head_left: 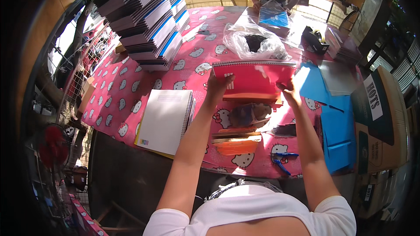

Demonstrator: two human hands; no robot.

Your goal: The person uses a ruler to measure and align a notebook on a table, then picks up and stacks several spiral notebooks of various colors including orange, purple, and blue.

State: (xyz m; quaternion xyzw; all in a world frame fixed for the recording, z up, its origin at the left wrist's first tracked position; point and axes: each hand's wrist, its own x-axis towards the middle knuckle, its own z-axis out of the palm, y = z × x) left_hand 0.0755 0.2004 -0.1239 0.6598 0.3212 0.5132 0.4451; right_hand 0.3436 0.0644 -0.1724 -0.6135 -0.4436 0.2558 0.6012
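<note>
A red spiral notebook [256, 81] is held up over the table, its coil along the top edge. My left hand [220, 86] is closed on its left side, thumb across the red cover. At the other side my right hand [288, 92] grips the lower right edge. Just below the notebook lies a rounded brownish and blue bundle [249, 115] that I cannot make out. Closer to me are orange paper pieces [237, 145] and a dark flat piece [284, 130]. Blue-handled pliers [283, 159] lie near the front edge, left of my right forearm.
White-covered spiral notebooks [165, 120] lie stacked at left, before a tall notebook pile [148, 22]. Blue sheets [337, 124] and a cardboard box [378, 118] stand right. Beyond are a plastic bag [234, 39], a black tape dispenser [315, 41] and another person handling a blue-covered item [273, 16].
</note>
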